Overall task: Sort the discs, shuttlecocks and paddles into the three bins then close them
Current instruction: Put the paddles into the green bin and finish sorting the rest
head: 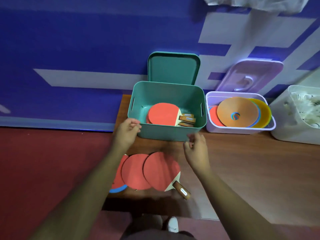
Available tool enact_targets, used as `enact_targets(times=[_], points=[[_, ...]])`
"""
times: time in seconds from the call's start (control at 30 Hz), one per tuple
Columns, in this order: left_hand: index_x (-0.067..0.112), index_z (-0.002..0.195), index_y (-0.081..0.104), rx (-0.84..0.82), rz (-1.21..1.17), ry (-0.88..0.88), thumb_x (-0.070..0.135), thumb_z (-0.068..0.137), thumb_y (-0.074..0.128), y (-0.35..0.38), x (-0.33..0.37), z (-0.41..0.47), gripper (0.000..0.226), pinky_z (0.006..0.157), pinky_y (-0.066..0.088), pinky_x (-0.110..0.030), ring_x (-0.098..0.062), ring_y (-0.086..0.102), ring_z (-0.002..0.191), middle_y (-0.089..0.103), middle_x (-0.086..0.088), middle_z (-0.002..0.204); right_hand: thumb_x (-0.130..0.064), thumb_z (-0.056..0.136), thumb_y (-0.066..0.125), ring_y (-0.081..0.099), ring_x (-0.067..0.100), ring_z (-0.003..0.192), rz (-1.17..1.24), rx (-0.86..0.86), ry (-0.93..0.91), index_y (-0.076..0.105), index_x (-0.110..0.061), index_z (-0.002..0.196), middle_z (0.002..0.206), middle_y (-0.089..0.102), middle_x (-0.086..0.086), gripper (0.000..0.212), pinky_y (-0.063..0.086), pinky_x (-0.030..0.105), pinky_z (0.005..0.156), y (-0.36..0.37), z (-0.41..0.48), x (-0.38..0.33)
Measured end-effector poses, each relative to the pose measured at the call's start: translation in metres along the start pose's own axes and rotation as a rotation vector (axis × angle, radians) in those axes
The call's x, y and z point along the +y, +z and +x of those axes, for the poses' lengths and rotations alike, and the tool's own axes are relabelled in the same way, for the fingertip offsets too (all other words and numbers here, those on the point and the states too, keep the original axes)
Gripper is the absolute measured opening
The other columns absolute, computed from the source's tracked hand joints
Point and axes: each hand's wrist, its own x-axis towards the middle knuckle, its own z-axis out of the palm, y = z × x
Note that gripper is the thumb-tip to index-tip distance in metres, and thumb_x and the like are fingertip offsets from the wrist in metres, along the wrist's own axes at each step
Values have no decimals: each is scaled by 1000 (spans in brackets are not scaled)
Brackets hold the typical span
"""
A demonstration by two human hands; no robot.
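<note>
Three table-tennis paddles (pixel 152 172) lie fanned and overlapping on the wooden counter (pixel 242 161), near its front edge, with red rubber faces up. Only the rightmost shows its wooden handle (pixel 181 189), pointing toward the person. A blue disc (pixel 117 190) peeks out from under the leftmost paddle. More paddles (pixel 166 114) already lie stacked in the green bin (pixel 166 132), handles to the right.

The left hand (pixel 127 134) hovers by the green bin's front left corner and the right hand (pixel 196 149) hovers in front of its right corner. Each grip is loosely curled and holds nothing.

The paddles look light and stiff. They are flat plywood blades, and their rubber faces should give good friction, so they are unlikely to slip. The exposed handle is probably the best place to take hold. The other two likely need a pinch at the blade rim, or have to be slid off the pile first. The blue disc looks thin and may be hard to lift off the flat surface, and dragging it over the edge would help.

The lilac bin (pixel 242 129) holds an orange disc (pixel 237 111) above yellow, blue and red ones. A translucent white bin (pixel 294 134) at the right holds what appear to be shuttlecocks, blurred. The green lid (pixel 173 68) and the lilac lid (pixel 251 75) lean against the blue-and-white wall (pixel 86 49). All three bins are open. The counter is smooth, dark wood, and red flooring (pixel 52 161) lies to the left.
</note>
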Motion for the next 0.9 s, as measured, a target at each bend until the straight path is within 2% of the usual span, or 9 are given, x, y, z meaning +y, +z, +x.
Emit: enact_targets(times=[0.07, 0.17, 0.3, 0.43, 0.57, 0.7, 0.77, 0.83, 0.9], points=[[23, 81, 58, 4, 21, -43, -5, 87, 54, -2, -27, -33, 29, 59, 45, -18, 3, 60, 58, 63, -1, 76, -4, 82, 58, 56, 33, 98, -20, -125, 121, 61, -1, 105, 97, 59, 13, 23, 42, 32, 83, 10, -24, 20], [21, 82, 63, 3, 136, -177, 4, 85, 57, 4, -76, -77, 19, 77, 49, -34, -20, 66, 79, 67, -3, 81, -16, 88, 60, 58, 36, 106, -72, -330, 275, 59, 0, 113, 109, 64, 18, 30, 44, 34, 86, 24, -51, 52], [8, 89, 69, 65, 181, -422, 11, 82, 65, 17, -132, -113, 9, 84, 46, -33, -27, 65, 97, 71, -12, 95, -29, 89, 63, 58, 35, 109, -138, -484, 274, 58, -2, 114, 113, 61, 15, 37, 39, 31, 79, 39, -68, 74], [3, 101, 68, 151, 134, -617, 28, 75, 71, 24, -156, -123, 36, 86, 49, -39, -34, 65, 103, 70, -20, 105, -50, 75, 72, 64, 28, 93, -140, -551, 379, 57, -3, 105, 96, 63, 12, 58, 46, 30, 74, 61, -71, 96], [12, 96, 65, 161, -62, -717, 47, 46, 71, 29, -225, -106, 61, 87, 52, -58, -44, 64, 102, 68, -24, 105, -31, 74, 82, 58, 23, 96, -92, -602, 459, 43, -6, 116, 96, 57, 4, 63, 38, 26, 73, 69, -82, 99], [16, 94, 65, 239, -176, -719, 23, 69, 75, 30, -186, -115, 28, 84, 57, -42, -24, 66, 84, 69, -1, 88, -22, 76, 80, 62, 21, 84, -84, -605, 420, 50, -9, 101, 82, 60, 1, 41, 40, 26, 64, 75, -95, 113], [15, 87, 62, 263, -294, -728, 9, 83, 70, 34, -167, -119, 11, 67, 51, -29, -18, 56, 66, 62, 0, 77, -11, 82, 73, 61, 19, 82, 49, -570, 424, 48, -16, 94, 83, 61, -2, 28, 42, 26, 70, 70, -98, 110], [18, 79, 56, 261, -398, -746, 6, 90, 63, 34, -157, -117, 18, 58, 45, -23, -13, 49, 59, 55, -2, 71, -8, 83, 69, 64, 14, 86, 178, -511, 416, 53, -24, 88, 88, 65, -6, 23, 48, 32, 82, 59, -96, 105], [18, 80, 50, 202, -556, -765, 5, 95, 55, 31, -148, -116, 20, 72, 50, -29, -16, 58, 72, 60, -3, 82, -24, 77, 69, 67, 15, 95, 235, -465, 386, 60, -27, 95, 95, 71, -6, 20, 52, 44, 90, 46, -92, 108]])
